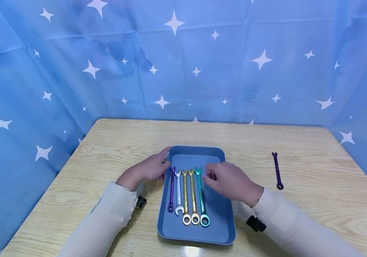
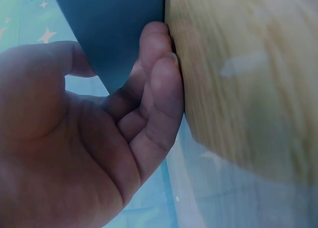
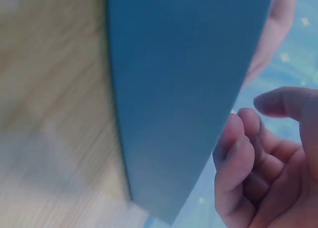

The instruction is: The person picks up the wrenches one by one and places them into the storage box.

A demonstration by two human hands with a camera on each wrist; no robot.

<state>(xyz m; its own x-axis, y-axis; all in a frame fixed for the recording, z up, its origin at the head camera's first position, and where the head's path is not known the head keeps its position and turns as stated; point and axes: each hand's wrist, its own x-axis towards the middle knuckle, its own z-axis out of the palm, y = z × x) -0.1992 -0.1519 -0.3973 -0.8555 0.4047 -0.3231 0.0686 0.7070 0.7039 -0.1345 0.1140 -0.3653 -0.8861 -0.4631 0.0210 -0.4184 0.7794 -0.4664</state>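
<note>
A blue tray (image 1: 189, 233) lies on the table with several combination wrenches side by side in it. From left to right they are a purple wrench (image 1: 172, 189), a silver wrench (image 1: 178, 192), two gold wrenches (image 1: 185, 196) and a green wrench (image 1: 201, 196). My left hand (image 1: 151, 167) holds the tray's left wall, thumb at the rim and fingers (image 2: 161, 89) against the outside. Over the tray's right side hovers my right hand (image 1: 229, 180), beside the green wrench. Its fingers (image 3: 236, 163) are loosely bent, thumb apart, with nothing visible between them.
Another dark purple wrench (image 1: 278, 171) lies by itself on the wooden table (image 1: 315, 200), right of the tray. A blue curtain with white stars (image 1: 196, 71) hangs behind the table and along its sides.
</note>
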